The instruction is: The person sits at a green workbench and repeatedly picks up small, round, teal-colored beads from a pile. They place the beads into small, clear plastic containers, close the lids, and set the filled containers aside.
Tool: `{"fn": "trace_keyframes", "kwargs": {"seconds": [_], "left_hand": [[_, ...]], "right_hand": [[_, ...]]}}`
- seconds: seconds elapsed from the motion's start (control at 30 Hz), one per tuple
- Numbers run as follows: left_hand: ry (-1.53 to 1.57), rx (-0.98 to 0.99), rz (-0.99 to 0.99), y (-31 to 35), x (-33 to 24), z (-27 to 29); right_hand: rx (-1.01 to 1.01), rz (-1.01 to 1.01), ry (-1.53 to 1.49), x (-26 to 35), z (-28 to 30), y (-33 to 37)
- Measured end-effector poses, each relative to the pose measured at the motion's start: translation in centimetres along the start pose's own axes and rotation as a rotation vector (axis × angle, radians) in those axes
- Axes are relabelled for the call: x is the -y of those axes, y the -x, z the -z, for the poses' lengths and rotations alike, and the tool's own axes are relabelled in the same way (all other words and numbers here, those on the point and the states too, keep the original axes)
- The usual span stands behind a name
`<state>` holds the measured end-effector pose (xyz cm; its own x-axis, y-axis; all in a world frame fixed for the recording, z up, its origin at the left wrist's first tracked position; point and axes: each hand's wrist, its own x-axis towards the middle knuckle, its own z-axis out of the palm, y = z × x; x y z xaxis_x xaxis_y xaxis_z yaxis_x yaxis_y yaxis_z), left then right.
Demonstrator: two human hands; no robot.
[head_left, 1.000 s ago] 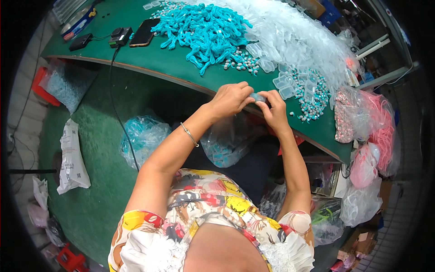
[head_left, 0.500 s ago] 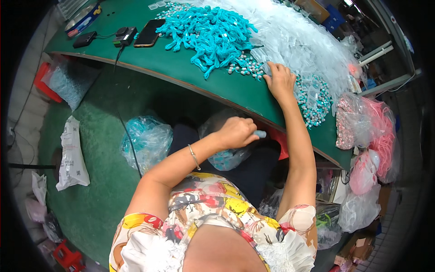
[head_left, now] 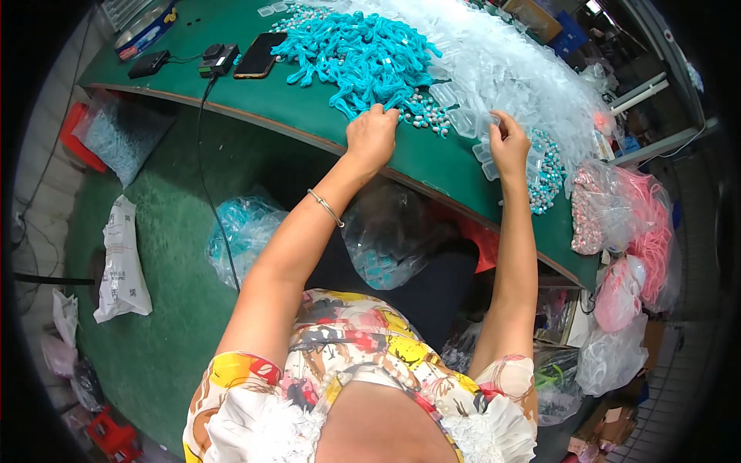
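Head view: your left hand (head_left: 372, 137) pinches turquoise cords (head_left: 359, 54) at 12 o'clock; right hand (head_left: 509, 147) pinches a clear bag (head_left: 485, 150).

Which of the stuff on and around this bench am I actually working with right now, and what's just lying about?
In use: left hand on the turquoise cord pile; right hand at the clear plastic cases; beads between the hands.

Lying about: phone, black charger, pink cord bag, white sack on the floor.
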<state>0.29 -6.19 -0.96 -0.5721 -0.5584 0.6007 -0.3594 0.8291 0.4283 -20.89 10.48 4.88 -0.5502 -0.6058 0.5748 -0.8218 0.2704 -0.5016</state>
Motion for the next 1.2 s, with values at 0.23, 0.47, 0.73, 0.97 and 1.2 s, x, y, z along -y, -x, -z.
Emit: {"fn": "trace_keyframes", "kwargs": {"seconds": [0.23,0.47,0.73,0.97,1.2], "left_hand": [[0.015,0.066,-0.093,0.9,-0.5,-0.3],[0.115,0.056,-0.12,1.3,-1.3,0.8],[0.186,0.031,-0.199,1.6,-1.5,0.5],[0.254,0.132,-0.08,2.0,-2.3,0.5],[0.202,0.206,-0.035,1.4,-2.3,0.2]], "right_hand": [[0.079,-0.183,-0.011,3.3,-0.4,5.6],[0.165,-0.295,0.388,5.9,-0.2,8.1],[0.263,-0.276,0.447,5.0,0.8,8.3],[0.166,-0.258,0.364,4.6,2.4,8.7],[0.115,-0.222,0.34,0.1,8.9,10.0]]}}
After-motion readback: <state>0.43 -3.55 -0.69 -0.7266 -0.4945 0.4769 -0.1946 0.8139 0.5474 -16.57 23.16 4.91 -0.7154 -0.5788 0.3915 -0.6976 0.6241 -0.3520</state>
